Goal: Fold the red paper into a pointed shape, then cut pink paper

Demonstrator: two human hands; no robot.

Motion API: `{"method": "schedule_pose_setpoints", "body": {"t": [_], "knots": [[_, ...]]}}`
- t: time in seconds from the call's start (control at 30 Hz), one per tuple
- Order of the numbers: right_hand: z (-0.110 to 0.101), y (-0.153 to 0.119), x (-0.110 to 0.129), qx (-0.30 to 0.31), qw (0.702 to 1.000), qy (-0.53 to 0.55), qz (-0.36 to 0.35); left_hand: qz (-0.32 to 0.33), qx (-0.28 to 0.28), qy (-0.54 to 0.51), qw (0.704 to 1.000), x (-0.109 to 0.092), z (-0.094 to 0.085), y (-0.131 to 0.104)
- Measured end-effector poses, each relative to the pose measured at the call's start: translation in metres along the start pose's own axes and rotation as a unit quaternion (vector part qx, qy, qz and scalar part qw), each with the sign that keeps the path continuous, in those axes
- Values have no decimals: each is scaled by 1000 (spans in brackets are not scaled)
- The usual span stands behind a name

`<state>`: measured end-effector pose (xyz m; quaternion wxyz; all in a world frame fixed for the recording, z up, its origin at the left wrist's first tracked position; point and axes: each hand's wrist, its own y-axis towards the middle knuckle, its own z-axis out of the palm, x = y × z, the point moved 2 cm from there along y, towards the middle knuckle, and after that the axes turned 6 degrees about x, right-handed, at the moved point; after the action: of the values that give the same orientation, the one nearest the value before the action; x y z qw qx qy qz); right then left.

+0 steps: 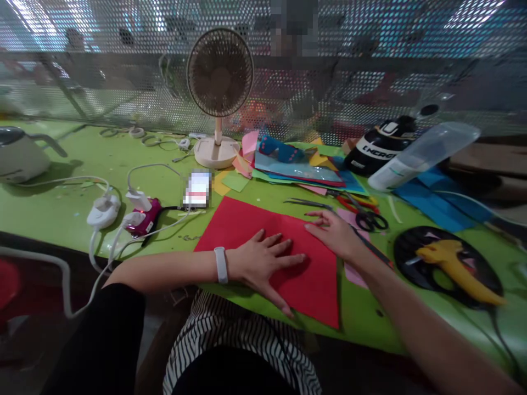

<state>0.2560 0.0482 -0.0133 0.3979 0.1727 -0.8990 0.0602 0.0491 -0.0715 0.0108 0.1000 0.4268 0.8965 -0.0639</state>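
A large red sheet (230, 225) lies at the table's front edge, tilted, with a corner pointing away at the upper left. Flat on its middle rests my left hand (267, 260), palm down with the fingers spread. Over the sheet's upper right edge is my right hand (331, 233), its fingers apart and slightly curled, holding nothing that I can see. Just beyond that hand lie thin metal tweezers (307, 203). Pink paper (354, 274) shows beside the sheet, partly under my right forearm.
On the green table (148, 148) stand a fan (220, 74), a phone (197, 189) and power sockets (144, 216) with cables. Coloured sheets (296, 164), scissors (370, 219), a black bottle (376, 151) and a yellow glue gun (461, 269) on a black plate (405, 244) lie beyond and right.
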Motion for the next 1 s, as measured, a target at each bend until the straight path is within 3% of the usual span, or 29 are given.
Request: {"method": "schedule_pose_setpoints", "body": {"t": [0.27, 0.4, 0.53, 0.73, 0.9, 1.0], "knots": [[2, 4, -4, -46, 999, 3, 10, 44, 48, 53, 996, -33, 0, -14], [-3, 4, -1, -60, 997, 50, 20, 16, 62, 75, 995, -48, 1, -14], [-19, -1, 12, -77, 990, 119, 27, -22, 43, 59, 997, -50, 3, -13], [-30, -22, 15, 34, 992, 109, 48, -83, -32, 41, 995, -47, 14, -29], [-24, -48, 5, 99, 970, 224, -1, -103, -62, 34, 992, -46, 16, -44], [-27, -62, -6, 123, 967, 216, -54, -88, -63, 13, 994, -45, 16, -49]]}}
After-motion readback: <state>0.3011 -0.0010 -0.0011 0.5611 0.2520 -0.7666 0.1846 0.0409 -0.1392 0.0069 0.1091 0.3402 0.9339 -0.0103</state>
